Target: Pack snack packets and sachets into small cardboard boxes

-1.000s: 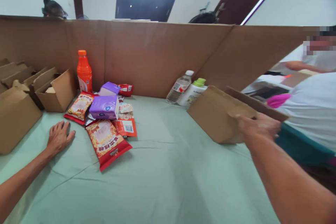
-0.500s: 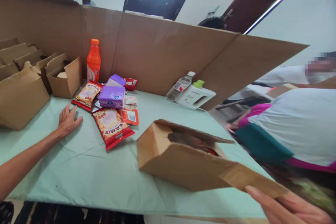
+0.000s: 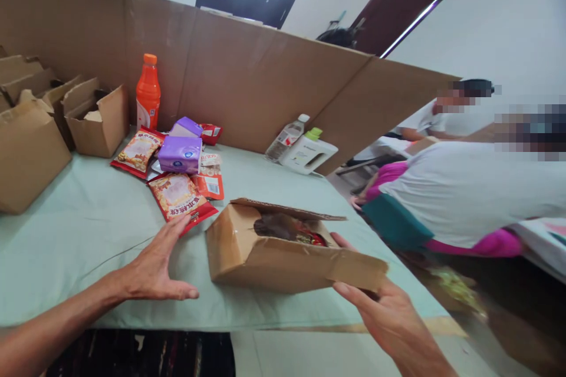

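An open cardboard box (image 3: 274, 268) lies on the green-covered table in front of me, with something dark and a red wrapper showing inside. My right hand (image 3: 384, 309) grips its right end, thumb on the near flap and a fingertip showing at the far side. To the left of the box, my left hand (image 3: 154, 268) is open with thumb and fingers spread, holding nothing. Its fingertips come close to a red snack packet (image 3: 179, 194); whether they touch, I cannot tell. Behind that packet are a purple tissue pack (image 3: 180, 155) and another red snack packet (image 3: 138, 152).
An orange bottle (image 3: 148, 94) stands by the cardboard partition (image 3: 247, 70). Several cardboard boxes (image 3: 99, 126) are at the left. A clear bottle (image 3: 287, 140) and a white jug (image 3: 307, 154) lean against the partition. A person in white (image 3: 469, 188) sits at the right.
My left hand has moved right, towards the open box. My right hand has shifted left from the flap's outer end to the box's right end. The view has turned slightly right.
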Demonstrator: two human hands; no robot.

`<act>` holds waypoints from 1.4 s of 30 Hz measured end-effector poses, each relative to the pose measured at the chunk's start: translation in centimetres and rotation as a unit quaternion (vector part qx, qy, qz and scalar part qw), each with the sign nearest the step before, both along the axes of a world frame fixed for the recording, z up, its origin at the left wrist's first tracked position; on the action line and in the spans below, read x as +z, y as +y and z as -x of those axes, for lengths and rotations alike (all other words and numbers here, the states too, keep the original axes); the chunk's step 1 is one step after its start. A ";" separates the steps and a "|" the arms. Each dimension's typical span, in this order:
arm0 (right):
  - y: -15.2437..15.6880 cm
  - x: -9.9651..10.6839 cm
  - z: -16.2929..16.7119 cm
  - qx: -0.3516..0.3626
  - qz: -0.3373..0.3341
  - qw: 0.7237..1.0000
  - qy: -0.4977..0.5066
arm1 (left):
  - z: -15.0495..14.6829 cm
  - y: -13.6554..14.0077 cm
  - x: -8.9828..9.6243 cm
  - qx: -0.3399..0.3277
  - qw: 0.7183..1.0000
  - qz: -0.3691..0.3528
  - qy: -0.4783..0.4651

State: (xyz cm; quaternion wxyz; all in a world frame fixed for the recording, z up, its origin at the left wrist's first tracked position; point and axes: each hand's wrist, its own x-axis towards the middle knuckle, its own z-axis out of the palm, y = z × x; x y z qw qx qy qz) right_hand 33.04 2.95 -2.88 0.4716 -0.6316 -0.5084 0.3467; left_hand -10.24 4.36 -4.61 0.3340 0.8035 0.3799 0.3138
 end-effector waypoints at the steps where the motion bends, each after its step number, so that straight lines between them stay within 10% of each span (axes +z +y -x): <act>1: -0.1 -0.1 0.2 0.007 -0.008 1.000 -0.008 | -0.9 0.7 -0.1 -0.013 1.000 0.000 -0.011; 9: -2.4 0.5 1.8 0.083 -0.051 0.995 -0.029 | -5.1 2.9 0.9 -0.047 0.996 -0.002 -0.070; 19: -4.3 8.0 7.6 0.223 -0.062 0.972 -0.036 | 9.1 -9.3 1.1 0.136 0.984 0.045 0.102; 27: -1.2 15.3 15.6 0.420 -0.081 0.884 -0.186 | 7.1 -9.1 1.3 0.108 0.992 0.020 0.058; 42: 2.6 14.8 18.6 0.479 -0.017 0.754 -0.449 | 5.9 -8.9 1.9 0.100 0.995 0.023 0.008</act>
